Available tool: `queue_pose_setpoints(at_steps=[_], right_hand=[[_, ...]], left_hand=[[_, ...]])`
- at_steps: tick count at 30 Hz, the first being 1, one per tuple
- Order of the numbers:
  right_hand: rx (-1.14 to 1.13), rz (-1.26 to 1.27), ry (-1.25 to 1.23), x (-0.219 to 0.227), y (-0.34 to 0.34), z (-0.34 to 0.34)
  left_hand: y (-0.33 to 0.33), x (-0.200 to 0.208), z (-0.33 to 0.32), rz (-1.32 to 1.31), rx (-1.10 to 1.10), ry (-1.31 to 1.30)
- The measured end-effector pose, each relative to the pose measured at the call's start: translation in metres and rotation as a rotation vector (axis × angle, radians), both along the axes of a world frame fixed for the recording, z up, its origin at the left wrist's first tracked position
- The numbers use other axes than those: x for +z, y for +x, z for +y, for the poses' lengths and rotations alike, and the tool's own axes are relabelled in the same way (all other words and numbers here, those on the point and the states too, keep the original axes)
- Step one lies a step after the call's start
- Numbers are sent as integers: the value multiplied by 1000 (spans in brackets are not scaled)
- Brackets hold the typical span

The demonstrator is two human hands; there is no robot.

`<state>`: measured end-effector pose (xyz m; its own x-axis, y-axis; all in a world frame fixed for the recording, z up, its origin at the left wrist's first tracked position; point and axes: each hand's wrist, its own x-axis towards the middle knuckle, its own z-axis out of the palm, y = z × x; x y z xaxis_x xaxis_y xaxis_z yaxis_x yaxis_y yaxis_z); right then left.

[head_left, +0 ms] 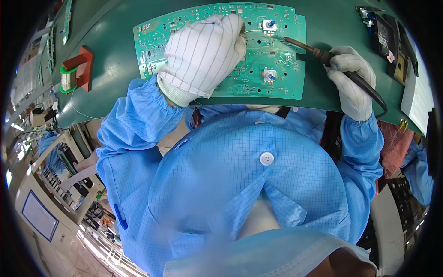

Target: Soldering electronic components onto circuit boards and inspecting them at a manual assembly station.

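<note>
A green circuit board panel (pixel 288 55) lies on the bench in front of me. Two white square parts with blue shafts stand on it, an upper rotary knob part (pixel 269 25) and a lower one (pixel 270 75). My left hand (pixel 205 55), in a striped white glove, is closed above the board's left half. From its fingertips a thin solder wire (pixel 254 31) reaches toward the upper part's pins. My gloved right hand (pixel 353 76) grips a soldering iron (pixel 323 55) at the board's right edge. The iron's tip points left, close to those pins.
A spool of solder wire (pixel 68 79) sits on a reddish-brown stand (pixel 85 69) at the left of the green bench (pixel 113 44). On the right are a black soldering iron holder (pixel 387 39) and a white sheet (pixel 417 92). The iron's cable (pixel 380 102) curves beside my right wrist.
</note>
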<state>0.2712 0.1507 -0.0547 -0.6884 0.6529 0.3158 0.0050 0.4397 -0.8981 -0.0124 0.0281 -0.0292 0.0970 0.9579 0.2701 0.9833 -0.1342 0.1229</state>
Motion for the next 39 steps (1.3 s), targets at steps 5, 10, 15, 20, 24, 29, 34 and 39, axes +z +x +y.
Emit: queue_pose_setpoints(at_steps=[5, 10, 15, 20, 24, 29, 34, 39], right_hand=[[39, -25, 109, -1, 2, 2], [67, -34, 105, 3, 1, 3], [78, -57, 160, 5, 1, 5], [57, -94, 167, 8, 0, 3], [39, -170, 111, 13, -1, -2], [72, -148, 176, 12, -1, -2], [96, -50, 230, 9, -2, 0], [119, -86, 244, 11, 0, -3]], left_hand=[[0, 10, -1, -56, 34, -172], [3, 12, -1, -29, 27, -196], [-1, 10, 6, -63, 28, -248], [-2, 20, 16, -80, 35, -374], [-4, 26, 19, -127, 47, -545], [-6, 18, 23, -172, -33, -416], [-7, 13, 22, -269, -3, -372], [-5, 13, 21, -217, -3, -339]])
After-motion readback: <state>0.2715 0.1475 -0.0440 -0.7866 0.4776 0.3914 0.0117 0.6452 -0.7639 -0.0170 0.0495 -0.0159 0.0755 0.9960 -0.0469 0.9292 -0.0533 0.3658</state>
